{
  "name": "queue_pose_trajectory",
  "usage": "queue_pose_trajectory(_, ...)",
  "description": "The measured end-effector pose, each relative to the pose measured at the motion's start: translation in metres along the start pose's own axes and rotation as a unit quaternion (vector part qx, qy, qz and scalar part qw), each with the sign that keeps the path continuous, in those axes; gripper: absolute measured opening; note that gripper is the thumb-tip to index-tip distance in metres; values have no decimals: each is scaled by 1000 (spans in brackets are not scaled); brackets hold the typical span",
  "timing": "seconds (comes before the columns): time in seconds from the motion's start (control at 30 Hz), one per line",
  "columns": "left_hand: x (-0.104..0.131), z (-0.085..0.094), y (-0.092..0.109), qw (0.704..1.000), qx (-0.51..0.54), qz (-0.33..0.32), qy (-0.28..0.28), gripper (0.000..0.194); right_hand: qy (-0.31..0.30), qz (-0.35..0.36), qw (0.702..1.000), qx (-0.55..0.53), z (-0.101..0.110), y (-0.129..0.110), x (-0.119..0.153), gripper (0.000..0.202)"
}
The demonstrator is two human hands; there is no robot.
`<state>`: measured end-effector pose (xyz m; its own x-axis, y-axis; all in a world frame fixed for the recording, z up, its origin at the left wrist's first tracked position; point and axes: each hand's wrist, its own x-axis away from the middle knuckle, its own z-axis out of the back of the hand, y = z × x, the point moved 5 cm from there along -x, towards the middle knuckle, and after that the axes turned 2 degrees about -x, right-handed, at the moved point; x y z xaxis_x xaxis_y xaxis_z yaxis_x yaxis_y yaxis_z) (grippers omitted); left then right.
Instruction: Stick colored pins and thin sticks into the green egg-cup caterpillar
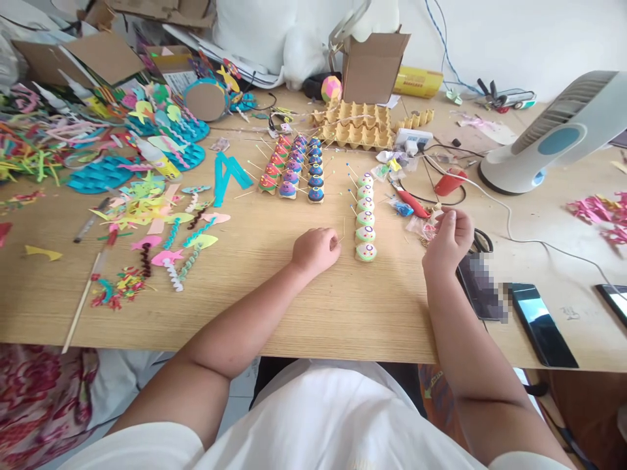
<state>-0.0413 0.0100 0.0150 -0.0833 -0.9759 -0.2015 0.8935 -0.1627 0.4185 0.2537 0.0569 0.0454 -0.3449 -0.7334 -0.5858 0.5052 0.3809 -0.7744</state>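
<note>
My left hand rests on the table with its fingers curled closed; what is in them, if anything, is hidden. Thin sticks lie just beyond its fingertips. To its right stands a white-and-green painted egg-carton strip with dots on its humps and blue-headed sticks at its far left side. My right hand is raised right of that strip, thumb and fingers pinched together over small plastic bags; what they pinch is too small to name. Red, purple and blue strips with bead-tipped sticks stand farther back.
A white fan stands at the right, its cable crossing the table. Phones lie near the front right. Egg cartons and a cardboard box are at the back. Foam cutouts and glue bottles crowd the left.
</note>
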Motion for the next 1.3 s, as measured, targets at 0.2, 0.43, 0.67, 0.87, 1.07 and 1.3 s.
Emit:
queue_pose_trajectory(0.2,0,0,4,998,26,-39,50,5,55,-22,998,-17,11,-16,-16,28)
queue_pose_trajectory(0.43,-2,0,5,996,53,-31,64,11,-190,17,933,305,-19,3,-58,25)
queue_pose_trajectory(0.67,-5,13,0,985,76,-36,150,35,-283,9,843,458,-57,14,-49,40)
queue_pose_trajectory(0.87,-3,14,3,981,94,-57,160,38,-278,-3,826,490,-63,16,-50,36)
queue_pose_trajectory(1.07,-3,14,3,980,96,-62,162,38,-262,2,851,455,-64,18,-47,29)
queue_pose_trajectory(1.3,-2,15,2,976,107,-60,177,30,-128,-3,936,327,-9,22,-62,21)
